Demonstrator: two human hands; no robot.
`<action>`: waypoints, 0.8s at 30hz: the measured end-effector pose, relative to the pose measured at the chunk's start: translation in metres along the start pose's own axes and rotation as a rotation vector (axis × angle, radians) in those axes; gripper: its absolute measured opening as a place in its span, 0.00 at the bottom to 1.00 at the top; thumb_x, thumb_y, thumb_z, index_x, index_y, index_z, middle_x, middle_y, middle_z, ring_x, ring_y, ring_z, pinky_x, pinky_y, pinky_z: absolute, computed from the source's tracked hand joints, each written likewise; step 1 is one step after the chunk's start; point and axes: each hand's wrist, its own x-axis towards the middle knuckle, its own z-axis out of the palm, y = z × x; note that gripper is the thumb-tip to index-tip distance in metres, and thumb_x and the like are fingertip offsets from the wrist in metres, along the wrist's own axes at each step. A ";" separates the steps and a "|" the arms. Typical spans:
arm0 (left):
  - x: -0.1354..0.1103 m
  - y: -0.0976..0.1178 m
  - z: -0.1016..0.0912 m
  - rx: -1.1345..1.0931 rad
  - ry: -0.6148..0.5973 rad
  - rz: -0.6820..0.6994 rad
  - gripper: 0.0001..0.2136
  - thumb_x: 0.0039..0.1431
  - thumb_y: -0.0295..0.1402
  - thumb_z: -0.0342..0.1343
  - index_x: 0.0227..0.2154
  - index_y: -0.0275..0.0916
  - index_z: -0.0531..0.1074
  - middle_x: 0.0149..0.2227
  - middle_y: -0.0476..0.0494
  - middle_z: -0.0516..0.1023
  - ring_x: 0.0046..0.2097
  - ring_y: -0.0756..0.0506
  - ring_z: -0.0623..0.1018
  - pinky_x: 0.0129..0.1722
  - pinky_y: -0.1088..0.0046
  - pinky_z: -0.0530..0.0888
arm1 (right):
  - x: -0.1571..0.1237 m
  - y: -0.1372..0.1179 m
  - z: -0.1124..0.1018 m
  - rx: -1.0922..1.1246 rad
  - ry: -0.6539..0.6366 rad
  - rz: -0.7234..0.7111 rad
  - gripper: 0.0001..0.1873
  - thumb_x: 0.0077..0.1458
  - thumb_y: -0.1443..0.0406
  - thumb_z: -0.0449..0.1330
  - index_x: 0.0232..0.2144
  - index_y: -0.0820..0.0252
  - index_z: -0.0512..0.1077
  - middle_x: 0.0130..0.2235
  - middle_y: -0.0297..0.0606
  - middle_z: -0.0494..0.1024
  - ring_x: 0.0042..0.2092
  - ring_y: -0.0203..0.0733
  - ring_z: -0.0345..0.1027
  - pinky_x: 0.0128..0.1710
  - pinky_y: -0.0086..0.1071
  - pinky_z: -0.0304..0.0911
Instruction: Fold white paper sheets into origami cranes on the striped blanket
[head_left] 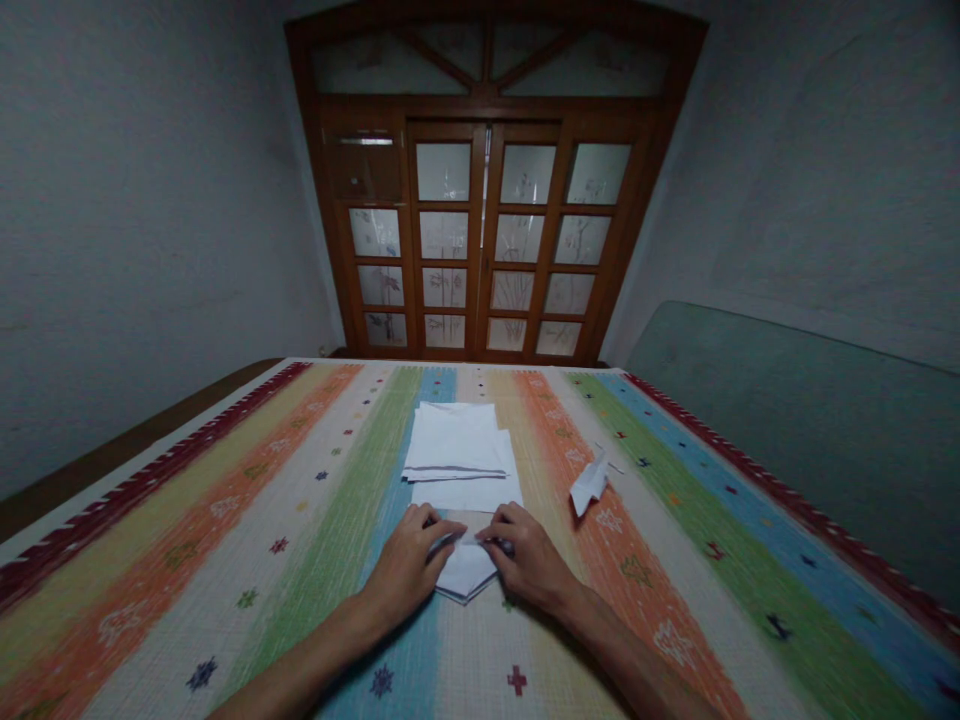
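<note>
Folded white paper (466,570) is pinched by the left hand (409,558) and right hand (531,560), fingers nearly closed; creasing seems in hand, and aligned edges are called for.

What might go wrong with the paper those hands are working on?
The left hand and right hand both grip the folded paper, so an uneven pull might skew or tear it. The uneven paper stack lies just beyond the hands and might get nudged. The white paper shape to the right might be knocked by a sideways sweep.
</note>
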 end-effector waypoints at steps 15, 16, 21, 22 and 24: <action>0.001 0.007 -0.002 0.183 -0.010 0.165 0.06 0.61 0.23 0.56 0.36 0.40 0.73 0.39 0.44 0.75 0.44 0.41 0.71 0.43 0.64 0.69 | 0.002 0.000 -0.012 0.009 -0.095 -0.128 0.11 0.51 0.76 0.63 0.34 0.59 0.82 0.35 0.40 0.76 0.39 0.41 0.69 0.38 0.31 0.63; 0.000 0.007 -0.001 0.206 -0.009 0.190 0.06 0.62 0.23 0.55 0.35 0.40 0.73 0.38 0.44 0.75 0.43 0.41 0.71 0.43 0.64 0.70 | 0.002 0.001 -0.013 -0.005 -0.107 -0.131 0.12 0.51 0.77 0.63 0.33 0.58 0.82 0.34 0.40 0.76 0.39 0.41 0.69 0.38 0.30 0.63; -0.003 0.007 -0.001 0.255 -0.014 0.265 0.08 0.66 0.25 0.50 0.33 0.38 0.72 0.37 0.42 0.75 0.40 0.43 0.72 0.40 0.66 0.71 | 0.002 0.006 -0.022 -0.017 -0.221 -0.080 0.14 0.51 0.76 0.60 0.34 0.58 0.83 0.34 0.39 0.78 0.36 0.40 0.72 0.36 0.29 0.63; -0.004 0.007 -0.002 0.247 -0.020 0.273 0.08 0.66 0.26 0.49 0.34 0.38 0.72 0.37 0.41 0.75 0.39 0.43 0.73 0.39 0.66 0.72 | 0.002 0.006 -0.023 -0.012 -0.240 -0.072 0.15 0.51 0.76 0.60 0.35 0.58 0.83 0.34 0.40 0.79 0.35 0.39 0.72 0.36 0.28 0.63; -0.005 0.007 -0.003 0.207 -0.040 0.280 0.07 0.65 0.25 0.50 0.34 0.38 0.73 0.37 0.41 0.76 0.39 0.43 0.74 0.39 0.67 0.72 | 0.002 0.006 -0.026 -0.012 -0.270 -0.057 0.15 0.50 0.75 0.60 0.36 0.58 0.83 0.34 0.40 0.81 0.34 0.40 0.73 0.35 0.28 0.63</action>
